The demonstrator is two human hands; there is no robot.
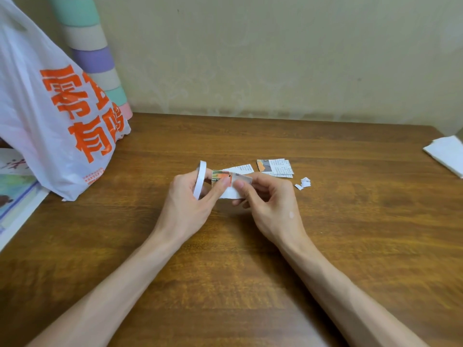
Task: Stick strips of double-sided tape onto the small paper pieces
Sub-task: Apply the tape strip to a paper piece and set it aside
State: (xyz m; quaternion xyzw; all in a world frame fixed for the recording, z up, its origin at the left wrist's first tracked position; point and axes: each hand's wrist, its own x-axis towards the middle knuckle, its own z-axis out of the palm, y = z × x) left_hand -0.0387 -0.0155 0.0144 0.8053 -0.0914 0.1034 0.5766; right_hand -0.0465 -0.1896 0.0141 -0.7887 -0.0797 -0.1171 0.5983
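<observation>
My left hand (190,196) holds a thin white roll of double-sided tape (200,179) upright, and its thumb presses on a small printed paper piece (220,177) with orange and green colours. My right hand (263,199) pinches the right end of the same piece, where a strip of tape (241,179) lies across it. Both hands hover just above the wooden table (250,246). Behind them a small stack of cut printed paper pieces (275,167) lies flat, with another piece (240,169) next to it.
A few white scraps of tape backing (303,183) lie right of the hands. A white plastic bag with orange characters (57,116) stands at the left, in front of a striped roll (92,53). Printed sheets (15,196) sit at the left edge, white folded paper (448,152) at the far right.
</observation>
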